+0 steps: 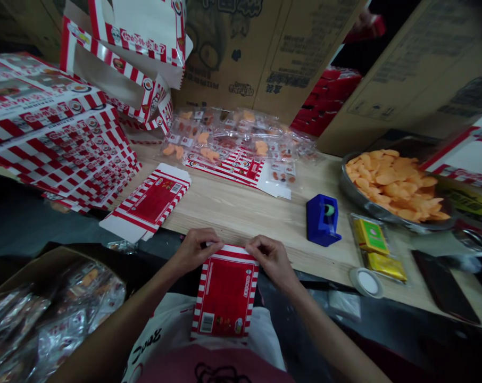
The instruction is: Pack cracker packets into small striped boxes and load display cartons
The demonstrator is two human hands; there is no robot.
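A red-and-white striped cardboard box (227, 295), with a barcode near its lower edge, rests against my lap in front of the table edge. My left hand (199, 249) pinches its upper left corner between thumb and fingers. On the upper right corner, my right hand (271, 256) has its thumb and fingers closed in the same way. The box's top edge runs between both hands. A similar flattened box (151, 202) lies on the table to the left, beyond my left hand. To the right of my right hand stands a blue tape dispenser (320, 221).
Stacked striped boxes (77, 154) stand at the left. Clear packets (229, 135) lie at the back on a striped sheet (241, 167). A metal bowl (347, 186) holds orange pieces. At the right are a tape roll (366, 282) and a dark phone-like slab (444, 284). A carton of packets (61, 319) sits lower left.
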